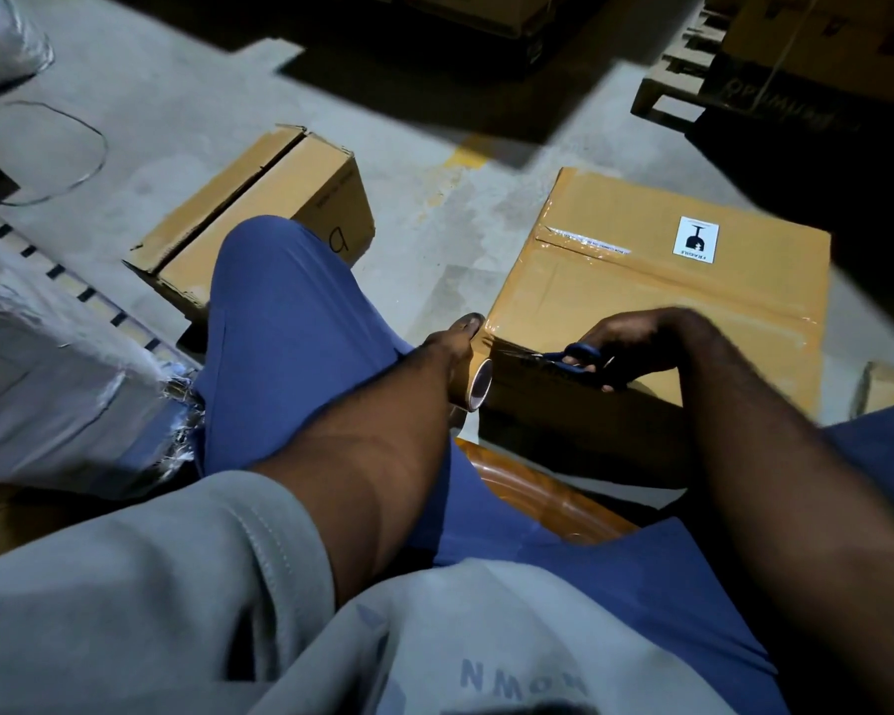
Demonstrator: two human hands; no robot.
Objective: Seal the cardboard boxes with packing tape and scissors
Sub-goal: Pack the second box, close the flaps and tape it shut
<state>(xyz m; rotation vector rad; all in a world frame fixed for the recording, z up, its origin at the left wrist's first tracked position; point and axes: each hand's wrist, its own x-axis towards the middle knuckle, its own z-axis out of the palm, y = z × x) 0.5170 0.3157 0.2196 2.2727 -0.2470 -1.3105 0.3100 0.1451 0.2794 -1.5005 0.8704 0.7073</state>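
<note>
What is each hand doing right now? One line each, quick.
Left hand: holding the tape roll at the box corner.
Right hand: gripping the blue scissors.

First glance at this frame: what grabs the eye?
The right hand grips blue-handled scissors at the near edge of the large taped brown cardboard box, centre right. The left hand holds a brown packing tape roll at that box's near-left corner. A smaller brown cardboard box, seam gaping, sits upper left.

Left box (259,209) and right box (641,301) tan, right one's label (695,240) white with black print, scissors (580,349) blue-handled, trousers (280,312) blue, shirt (151,585) grey, floor (176,95) grey.
</note>
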